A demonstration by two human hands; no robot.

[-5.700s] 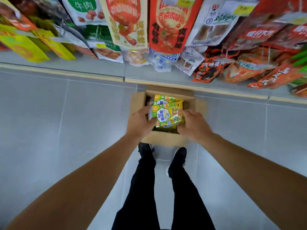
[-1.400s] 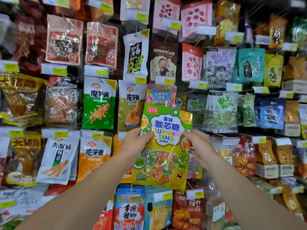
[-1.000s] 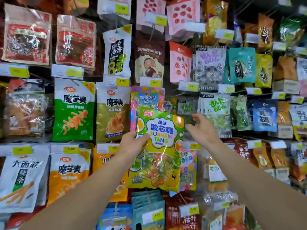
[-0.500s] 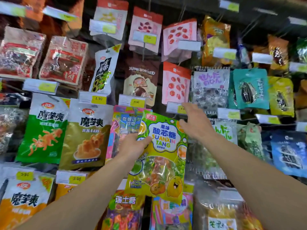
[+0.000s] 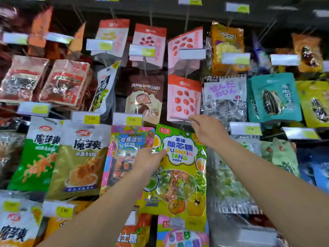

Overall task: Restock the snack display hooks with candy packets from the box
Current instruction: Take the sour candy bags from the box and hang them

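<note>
Gleaming yellow-green candy packet (image 5: 179, 168), cartoon fruit faces below.

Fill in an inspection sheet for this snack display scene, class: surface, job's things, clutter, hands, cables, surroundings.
Surface: nothing seen; only a hanging display wall.
Job's things: green-yellow candy packet held up before the hooks; box not in view.
Clutter: price tags between crowded rows.
Hands: left hand grips the packet's left edge; right hand reaches above its top right corner, fingers at a hook.
Cables: nothing seen.
Surroundings: pink packet, teal packet, green packet hanging.
</note>
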